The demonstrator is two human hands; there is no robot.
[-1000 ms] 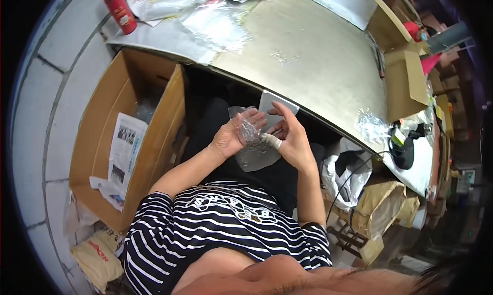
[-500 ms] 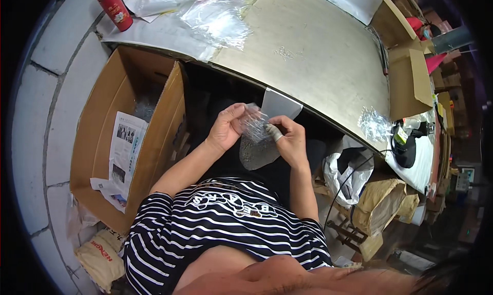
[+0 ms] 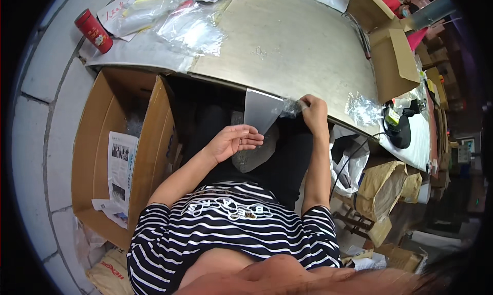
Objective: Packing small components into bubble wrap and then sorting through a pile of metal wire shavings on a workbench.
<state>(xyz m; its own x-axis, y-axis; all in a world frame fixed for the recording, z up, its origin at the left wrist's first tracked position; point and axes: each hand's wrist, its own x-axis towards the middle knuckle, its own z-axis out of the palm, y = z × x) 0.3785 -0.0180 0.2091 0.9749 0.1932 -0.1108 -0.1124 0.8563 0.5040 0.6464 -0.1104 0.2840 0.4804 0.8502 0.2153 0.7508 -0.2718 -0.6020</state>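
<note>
One crinkled clear film (image 3: 291, 108) is at the near edge of the worktop (image 3: 308, 48), pinched in the grip of the right hand (image 3: 315, 115); the left hand (image 3: 236, 143), empty, fingers loose, sits bodyward of that edge. Light, steady pressure should avoid tearing.

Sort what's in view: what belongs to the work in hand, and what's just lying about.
In hand or close by:
- crumpled clear plastic, pinched in the right grip
- grey piece, near the open, empty left grip

Apparently just lying about:
- red canister
- newspaper pages
- tan sack
</note>
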